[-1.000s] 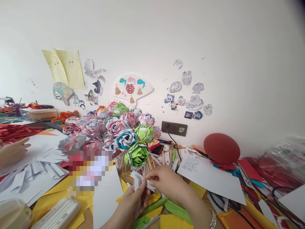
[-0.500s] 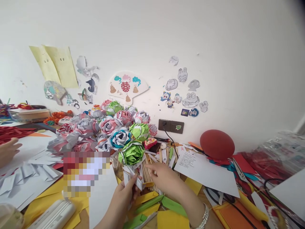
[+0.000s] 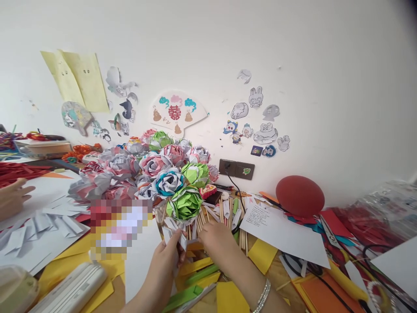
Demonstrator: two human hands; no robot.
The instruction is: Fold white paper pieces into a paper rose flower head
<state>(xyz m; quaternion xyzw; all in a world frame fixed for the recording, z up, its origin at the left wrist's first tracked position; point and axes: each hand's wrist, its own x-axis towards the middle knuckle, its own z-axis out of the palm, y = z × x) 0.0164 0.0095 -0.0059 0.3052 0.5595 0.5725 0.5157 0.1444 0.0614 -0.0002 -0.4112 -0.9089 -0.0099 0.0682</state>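
Folded white papers (image 3: 167,234) are sitting before the green paper flower (image 3: 184,203); I'm seeing the left hand (image 3: 170,254) pinching them. Probably light, crease-prone; folded edges are offering best hold. Right hand (image 3: 215,241) is bending near wooden sticks (image 3: 224,213); grip, cannot tell.

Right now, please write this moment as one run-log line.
left hand: holds folded white paper | right hand: near wooden sticks, contact unclear | nearby: green paper flower

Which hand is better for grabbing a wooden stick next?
Probably the right hand: it's close to the wooden sticks, though I can't tell if it holds anything. The left hand is gripping folded white paper.
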